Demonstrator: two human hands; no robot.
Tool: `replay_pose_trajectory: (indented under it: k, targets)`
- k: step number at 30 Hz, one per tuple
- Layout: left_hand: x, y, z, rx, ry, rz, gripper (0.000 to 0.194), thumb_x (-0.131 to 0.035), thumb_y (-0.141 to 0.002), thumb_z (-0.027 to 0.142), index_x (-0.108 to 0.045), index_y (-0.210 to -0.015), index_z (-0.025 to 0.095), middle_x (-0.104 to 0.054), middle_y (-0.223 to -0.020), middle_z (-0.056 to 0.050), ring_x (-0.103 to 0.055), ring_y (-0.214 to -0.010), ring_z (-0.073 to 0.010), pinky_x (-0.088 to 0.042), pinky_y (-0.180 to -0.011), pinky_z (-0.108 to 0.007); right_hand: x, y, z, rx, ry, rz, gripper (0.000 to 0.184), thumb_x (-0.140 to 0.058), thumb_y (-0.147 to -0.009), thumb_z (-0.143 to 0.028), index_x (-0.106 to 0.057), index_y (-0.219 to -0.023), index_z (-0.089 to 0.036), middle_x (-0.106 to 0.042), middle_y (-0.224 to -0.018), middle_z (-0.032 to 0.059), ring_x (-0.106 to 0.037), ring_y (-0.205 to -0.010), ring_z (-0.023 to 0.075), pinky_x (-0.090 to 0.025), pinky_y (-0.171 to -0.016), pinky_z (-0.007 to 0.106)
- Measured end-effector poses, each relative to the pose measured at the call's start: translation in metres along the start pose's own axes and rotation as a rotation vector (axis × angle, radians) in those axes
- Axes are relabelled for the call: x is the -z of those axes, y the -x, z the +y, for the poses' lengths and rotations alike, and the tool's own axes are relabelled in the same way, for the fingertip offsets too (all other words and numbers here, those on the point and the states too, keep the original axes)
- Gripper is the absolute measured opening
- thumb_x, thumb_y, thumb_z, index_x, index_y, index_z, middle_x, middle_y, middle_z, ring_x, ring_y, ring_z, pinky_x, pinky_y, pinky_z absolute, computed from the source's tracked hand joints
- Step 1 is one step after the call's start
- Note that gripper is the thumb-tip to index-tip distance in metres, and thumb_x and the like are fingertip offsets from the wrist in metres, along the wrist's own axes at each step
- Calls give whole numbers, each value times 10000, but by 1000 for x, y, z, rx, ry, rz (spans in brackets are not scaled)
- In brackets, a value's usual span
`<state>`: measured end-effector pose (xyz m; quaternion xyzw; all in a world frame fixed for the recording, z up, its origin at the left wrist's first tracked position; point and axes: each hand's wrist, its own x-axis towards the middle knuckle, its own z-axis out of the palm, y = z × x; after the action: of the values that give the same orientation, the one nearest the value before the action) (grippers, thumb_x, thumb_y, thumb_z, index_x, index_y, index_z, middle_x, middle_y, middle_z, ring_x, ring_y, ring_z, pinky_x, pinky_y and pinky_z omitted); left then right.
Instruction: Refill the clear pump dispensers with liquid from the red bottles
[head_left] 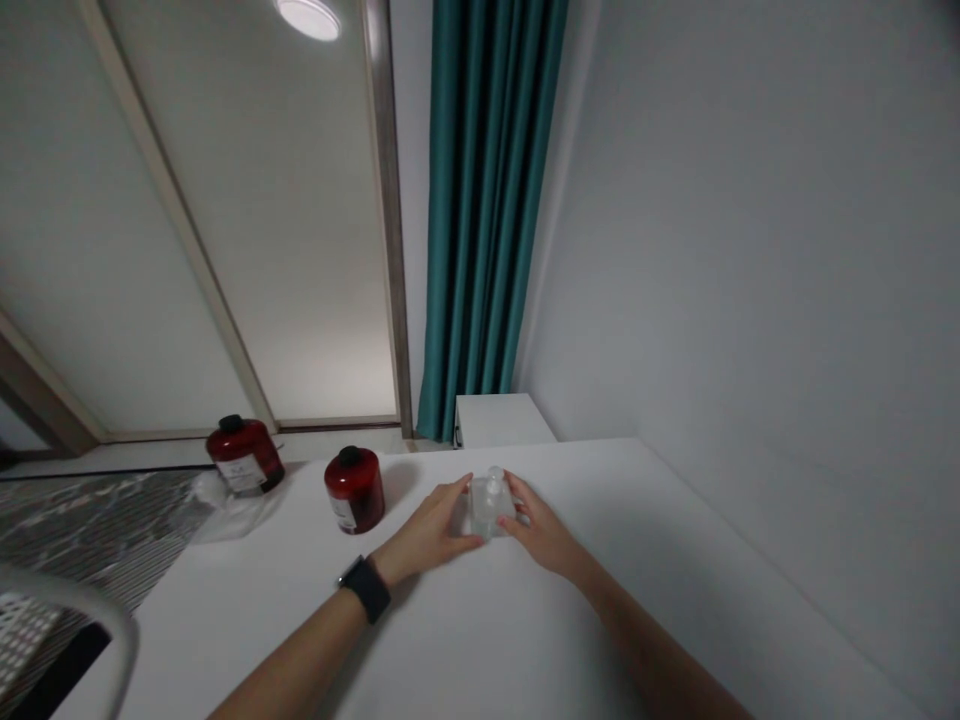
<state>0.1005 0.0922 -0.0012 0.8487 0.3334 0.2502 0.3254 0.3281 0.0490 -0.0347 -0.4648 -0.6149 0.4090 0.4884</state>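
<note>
2 hands (424,525) (544,530), 1 clear pump bottle (493,505)

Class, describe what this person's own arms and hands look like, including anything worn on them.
Both forearms are bare, with no sleeves or gloves. The left hand has a black wristwatch with a wide strap at its wrist; the right hand shows nothing worn.

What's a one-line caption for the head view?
Left hand and right hand hold a clear pump bottle on a white table, near two red bottles.
</note>
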Motion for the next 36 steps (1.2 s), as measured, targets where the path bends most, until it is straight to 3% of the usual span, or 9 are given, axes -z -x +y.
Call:
replay_pose_trajectory:
  k: [4, 12, 15, 19, 25, 30, 36]
  targets:
    - [-2, -15, -2, -2, -104, 39, 868, -714, -804, 443, -309, -1514, 151, -563, -1377, -191, -517, -1272, -359, -391, -1097, -533, 17, -14, 9, -7, 30, 17, 687, -674, -830, -289, -424, -1468, -263, -428, -1543, 114, -465, -1366, 295, -417, -1084, 498]
    - [-9, -50, -19, 20, -176, 73, 829, -735, -790, 337, -331, -1485, 135, -582, -1348, -197, -535, -1248, -355, -413, -1070, -515, 38, -42, 32, -20, 3, 40, 704, -681, -821, -323, -430, -1474, -248, -445, -1537, 101, -444, -1389, 296, -382, -1125, 480]
    - [-11, -66, -23, 6, -177, 76, 853, -744, -782, 323, -305, -1494, 154, -581, -1354, -186, -541, -1249, -347, -417, -1067, -502, 38, -48, 37, -11, -18, 74, 730, -705, -806, -370, -434, -1473, -248, -409, -1562, 99, -397, -1426, 283, -311, -1174, 472]
    - [-15, -82, -25, -11, -234, 51, 901, -751, -777, 352, -263, -1509, 159, -566, -1381, -183, -538, -1264, -337, -402, -1083, -479, 37, -49, 39, 11, -72, 160, 750, -686, -824, -486, -410, -1484, -264, -430, -1549, 102, -389, -1436, 266, -262, -1201, 468]
    - [-25, -100, -28, 6, -290, 20, 946, -780, -716, 363, -284, -1499, 171, -508, -1443, -190, -489, -1314, -376, -362, -1106, -499, 38, -42, 38, 30, -140, 370, 578, -430, -973, -556, -373, -1479, -281, -520, -1471, 91, -449, -1390, 224, -277, -1200, 462]
    - [-26, -115, -30, 12, -296, 32, 855, -784, -702, 337, -381, -1432, 149, -555, -1377, -197, -491, -1303, -380, -369, -1090, -495, 36, -40, 41, 39, -166, 514, 614, -315, -1005, -547, -164, -1531, -268, -528, -1439, 93, -478, -1354, 185, -237, -1210, 472]
    - [-23, -129, -35, -5, -295, 19, 760, -805, -680, 323, -470, -1352, 206, -616, -1299, -141, -552, -1229, -359, -402, -1044, -474, 34, -43, 46, 27, -156, 572, 625, -319, -990, -573, -195, -1515, -258, -580, -1364, 92, -523, -1301, 191, -278, -1186, 466]
